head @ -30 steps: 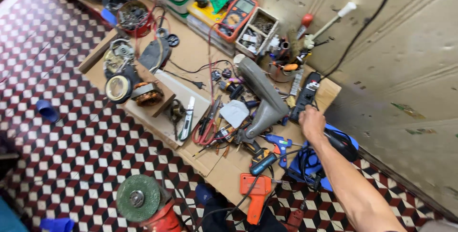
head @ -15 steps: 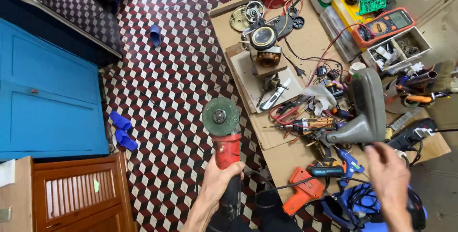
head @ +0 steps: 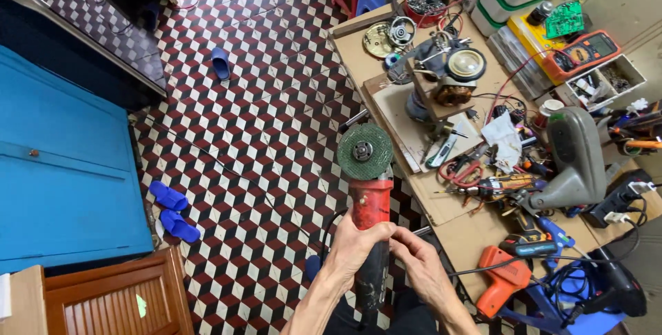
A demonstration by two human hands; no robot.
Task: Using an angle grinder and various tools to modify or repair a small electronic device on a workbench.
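While your left hand (head: 358, 245) wraps closed around the dark body of the red angle grinder (head: 369, 225), your right hand (head: 420, 266) meets it from the right, fingers curled against the handle; whether they fully clasp it cannot be told. You hold the tool in the air over the checkered floor (head: 241, 135), just left of the cluttered bench (head: 476, 231). Judging by this, the grinder is picked up and steadied, and nothing is yet being cut or ground: the green disc (head: 365, 151) touches no workpiece. The tool's long axis runs from near you to far, almost upright in the view, head far and cord end near, with the disc's flat face turned up toward you. An orange drill (head: 502, 281) lies on the bench's near edge.
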